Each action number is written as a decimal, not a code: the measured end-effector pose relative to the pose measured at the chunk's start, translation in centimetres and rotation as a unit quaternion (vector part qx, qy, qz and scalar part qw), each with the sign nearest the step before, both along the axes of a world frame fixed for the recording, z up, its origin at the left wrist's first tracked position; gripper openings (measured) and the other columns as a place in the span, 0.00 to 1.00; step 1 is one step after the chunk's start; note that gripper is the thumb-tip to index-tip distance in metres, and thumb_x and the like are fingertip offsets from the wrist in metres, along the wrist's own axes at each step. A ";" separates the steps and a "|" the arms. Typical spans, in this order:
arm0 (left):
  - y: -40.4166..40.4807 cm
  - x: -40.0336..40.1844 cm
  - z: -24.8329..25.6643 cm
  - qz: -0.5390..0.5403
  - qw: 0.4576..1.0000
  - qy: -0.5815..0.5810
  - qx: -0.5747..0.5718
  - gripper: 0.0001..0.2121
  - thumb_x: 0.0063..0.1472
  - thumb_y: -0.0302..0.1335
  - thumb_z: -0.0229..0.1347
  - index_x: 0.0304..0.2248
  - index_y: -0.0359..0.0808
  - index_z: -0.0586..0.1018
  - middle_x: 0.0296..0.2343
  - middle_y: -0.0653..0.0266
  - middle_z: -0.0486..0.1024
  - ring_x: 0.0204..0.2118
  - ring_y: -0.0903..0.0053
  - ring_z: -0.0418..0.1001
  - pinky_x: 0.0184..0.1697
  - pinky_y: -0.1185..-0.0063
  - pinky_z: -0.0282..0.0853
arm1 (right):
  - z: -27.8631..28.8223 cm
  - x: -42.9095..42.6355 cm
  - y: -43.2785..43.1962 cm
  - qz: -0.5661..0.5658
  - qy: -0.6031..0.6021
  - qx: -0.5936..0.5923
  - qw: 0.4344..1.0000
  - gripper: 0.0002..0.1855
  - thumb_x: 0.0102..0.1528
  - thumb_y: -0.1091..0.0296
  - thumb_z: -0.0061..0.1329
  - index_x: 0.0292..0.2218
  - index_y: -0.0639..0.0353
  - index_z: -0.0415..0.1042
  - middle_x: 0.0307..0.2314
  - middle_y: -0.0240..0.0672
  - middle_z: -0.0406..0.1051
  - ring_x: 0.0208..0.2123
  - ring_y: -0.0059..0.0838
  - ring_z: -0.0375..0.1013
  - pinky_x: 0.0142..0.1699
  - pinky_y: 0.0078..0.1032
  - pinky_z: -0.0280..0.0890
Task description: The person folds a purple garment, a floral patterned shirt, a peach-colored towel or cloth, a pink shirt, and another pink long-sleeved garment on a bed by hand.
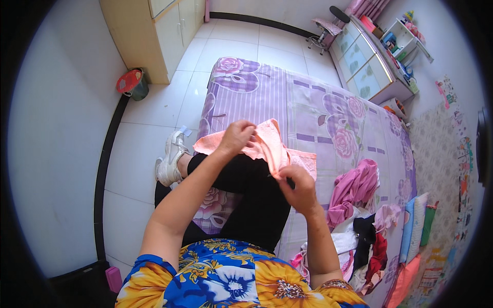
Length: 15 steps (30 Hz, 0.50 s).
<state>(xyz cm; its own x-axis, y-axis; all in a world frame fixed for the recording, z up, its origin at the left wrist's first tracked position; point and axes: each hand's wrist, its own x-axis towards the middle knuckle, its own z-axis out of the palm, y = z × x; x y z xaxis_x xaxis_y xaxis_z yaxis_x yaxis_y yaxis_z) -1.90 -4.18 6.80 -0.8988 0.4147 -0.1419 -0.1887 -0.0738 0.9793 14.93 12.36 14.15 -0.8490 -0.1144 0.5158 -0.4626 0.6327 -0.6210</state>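
A peach-coloured terry towel [267,134] lies partly over my bent knee in black trousers and partly on the purple floral bed cover. My left hand [239,136] pinches its upper part with curled fingers. With thumb and finger my right hand [298,186] grips a gathered corner nearer to me, and folds run between the two hands. One flap of the towel spreads left of my left hand, another lies flat beyond my right hand.
A pile of mixed clothes [352,238], with a pink garment [352,188] at its top, lies on the bed to my right. Pillows [412,227] stand along the wall. Left of the bed are a lidded bin [138,90] and a wooden cabinet [142,38]. My white shoe [169,163] rests at the bed's edge.
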 end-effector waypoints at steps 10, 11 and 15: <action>1.5 -2.8 -5.4 -0.046 0.966 0.043 -0.251 0.24 0.52 0.29 0.53 0.48 0.27 0.67 0.37 0.46 0.73 0.40 0.64 0.72 0.44 0.72 0.67 | -2.1 3.0 -0.6 0.001 -0.002 -0.039 0.999 0.11 0.41 0.82 0.54 0.28 0.61 0.68 0.29 0.38 0.70 0.34 0.39 0.70 0.39 0.29 0.64; 1.5 -3.2 -6.1 -0.051 0.966 0.046 -0.249 0.24 0.52 0.29 0.53 0.48 0.27 0.67 0.37 0.46 0.73 0.40 0.64 0.72 0.44 0.72 0.67 | -2.0 3.1 -0.7 0.018 -0.009 -0.049 0.999 0.11 0.42 0.83 0.53 0.29 0.61 0.68 0.29 0.39 0.70 0.35 0.38 0.70 0.40 0.28 0.64; 4.5 -3.0 -6.8 -0.070 0.929 0.149 -0.331 0.22 0.52 0.30 0.50 0.48 0.33 0.69 0.41 0.45 0.71 0.43 0.57 0.71 0.46 0.68 0.65 | -2.0 4.3 -0.1 0.013 -0.032 -0.120 0.992 0.12 0.43 0.84 0.53 0.30 0.62 0.68 0.30 0.39 0.70 0.35 0.36 0.71 0.41 0.26 0.65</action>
<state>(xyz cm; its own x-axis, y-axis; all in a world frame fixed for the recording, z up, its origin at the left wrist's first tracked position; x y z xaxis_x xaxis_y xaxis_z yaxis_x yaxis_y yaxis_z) -4.92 0.31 -0.02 -0.8833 0.4403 -0.1611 0.1352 0.5681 0.8118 19.22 12.28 12.17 -0.8796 -0.0170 0.4755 -0.4310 0.4520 -0.7810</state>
